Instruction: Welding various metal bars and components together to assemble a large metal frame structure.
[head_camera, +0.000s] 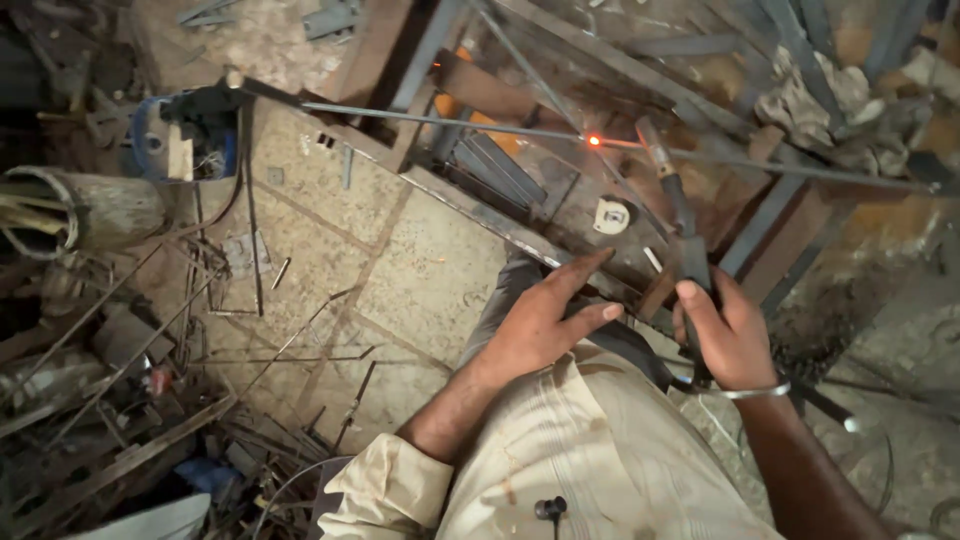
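1. right hand (733, 335) sits at about 4 o'clock in the view, fingers curled tight around the dark handle of a welding electrode holder (682, 225); a thin metal bangle (745, 392) rings the wrist
2. the holder runs up toward 1 o'clock from the fist; its tip ends at a small orange glowing spot (594, 141), which sits right on a long thin steel rod (480, 124)
3. that rod crosses the top of the view from about 10 o'clock to 3 o'clock, lying over a stack of flat steel bars (500, 170)
4. left hand (545, 322) is near dead centre, just beside the right one at its 9 o'clock; it's flat and open, fingers spread a bit and pointing toward 2 o'clock, gripping nothing; can't tell if it touches the dark bar under it
5. scrap rods and offcuts (140, 400) pile up around 8 o'clock on the stone tile floor (420, 270); a blue machine (185, 135) sits at 10 o'clock
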